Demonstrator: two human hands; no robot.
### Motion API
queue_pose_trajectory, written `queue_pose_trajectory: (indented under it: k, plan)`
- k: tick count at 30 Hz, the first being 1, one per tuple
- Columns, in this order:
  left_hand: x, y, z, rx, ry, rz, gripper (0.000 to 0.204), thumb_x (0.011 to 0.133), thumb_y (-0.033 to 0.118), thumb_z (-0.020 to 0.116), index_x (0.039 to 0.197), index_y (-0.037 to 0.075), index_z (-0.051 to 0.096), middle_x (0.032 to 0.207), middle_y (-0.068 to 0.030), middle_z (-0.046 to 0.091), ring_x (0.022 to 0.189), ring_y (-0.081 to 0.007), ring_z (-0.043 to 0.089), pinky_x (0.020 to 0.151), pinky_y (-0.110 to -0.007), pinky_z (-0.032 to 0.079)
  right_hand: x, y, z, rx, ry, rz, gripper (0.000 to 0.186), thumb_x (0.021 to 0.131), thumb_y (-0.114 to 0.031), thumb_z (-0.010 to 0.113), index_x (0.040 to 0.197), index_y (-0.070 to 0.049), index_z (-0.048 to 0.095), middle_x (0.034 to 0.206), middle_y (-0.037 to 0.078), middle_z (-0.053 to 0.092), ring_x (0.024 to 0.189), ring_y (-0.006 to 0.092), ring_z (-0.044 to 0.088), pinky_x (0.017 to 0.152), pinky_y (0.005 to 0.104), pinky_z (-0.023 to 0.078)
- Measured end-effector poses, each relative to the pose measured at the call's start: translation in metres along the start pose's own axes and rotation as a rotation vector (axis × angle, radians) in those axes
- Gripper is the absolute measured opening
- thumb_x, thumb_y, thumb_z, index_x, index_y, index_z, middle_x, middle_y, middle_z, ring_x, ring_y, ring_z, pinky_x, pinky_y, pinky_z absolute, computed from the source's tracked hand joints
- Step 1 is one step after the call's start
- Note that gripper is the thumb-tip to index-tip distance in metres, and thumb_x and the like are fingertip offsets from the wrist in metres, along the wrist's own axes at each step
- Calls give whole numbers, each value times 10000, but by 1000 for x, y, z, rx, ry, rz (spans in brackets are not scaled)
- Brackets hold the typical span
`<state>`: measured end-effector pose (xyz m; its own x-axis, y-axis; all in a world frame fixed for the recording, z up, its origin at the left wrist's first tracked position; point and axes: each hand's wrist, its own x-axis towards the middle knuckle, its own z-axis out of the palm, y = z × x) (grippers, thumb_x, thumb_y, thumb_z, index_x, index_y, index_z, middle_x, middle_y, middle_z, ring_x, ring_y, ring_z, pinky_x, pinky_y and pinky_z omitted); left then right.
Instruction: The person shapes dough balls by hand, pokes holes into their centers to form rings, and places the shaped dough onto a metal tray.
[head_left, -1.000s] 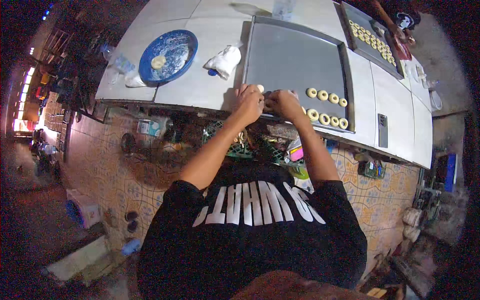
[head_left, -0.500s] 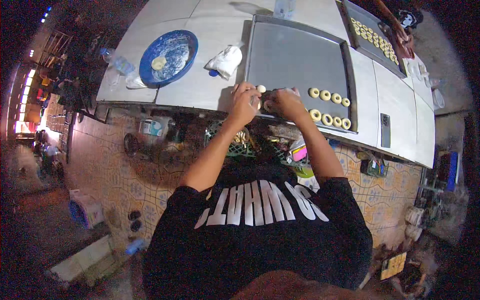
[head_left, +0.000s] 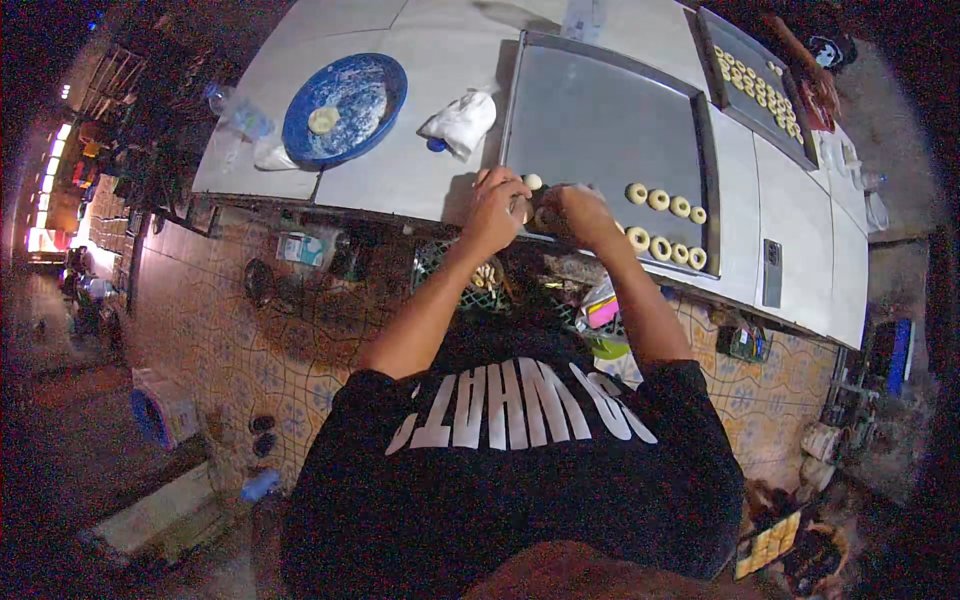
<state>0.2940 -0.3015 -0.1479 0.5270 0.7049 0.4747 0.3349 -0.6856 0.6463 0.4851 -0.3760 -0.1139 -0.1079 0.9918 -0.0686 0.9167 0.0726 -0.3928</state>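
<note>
Over the near left corner of a large grey metal baking tray [head_left: 610,110], both hands work close together. My left hand [head_left: 495,208] is closed, its fingers bent down at the tray's edge; what lies under them is mostly hidden. Just right of it, my right hand [head_left: 580,213] is closed too, fingers curled inward, with anything in its grip out of sight. A small pale dough ball [head_left: 533,182] lies on the tray just beyond the gap between the hands. To the right, dough rings [head_left: 658,200] sit in two short rows near the tray's front edge.
Left on the white table stand a blue basin [head_left: 395,125] with flour and a flat dough piece [head_left: 323,120], and a white bag [head_left: 462,122]. Far right, a second tray [head_left: 708,60] holds many dough rings, with a co-worker's hand [head_left: 822,95] beside it. Crates [head_left: 445,270] sit below the table.
The view has shifted slightly, so the table's things appear a little farther right. Both hands stay closed at the tray corner. The co-worker's hand has drawn back from the far tray.
</note>
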Motion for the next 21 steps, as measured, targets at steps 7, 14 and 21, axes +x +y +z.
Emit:
queue_pose_trajectory:
  k: [7,14,21]
  plan:
    - [1,5,-6,43,-89,23,137,806,51,737,942,69,734,1080,-85,661,1131,-306,544,957,-436,429,-1,2,-5,-100,-53,210,275,923,-319,669,1075,-109,762,966,211,739,944,422,708,904,554,516]
    - [8,19,2,250,-260,120,163,849,171,699,962,88,782,979,-74,711,1065,-264,580,963,-475,360,-12,1,-10,69,-72,132,351,881,-395,751,1134,-151,750,1075,154,753,1063,385,695,983,591,459]
    - [18,27,6,320,-494,33,223,883,230,692,1040,87,760,1085,-110,705,1150,-318,592,1052,-548,351,-11,22,12,40,-81,153,403,870,-348,762,1239,-192,711,1220,112,726,1196,390,632,1051,698,355]
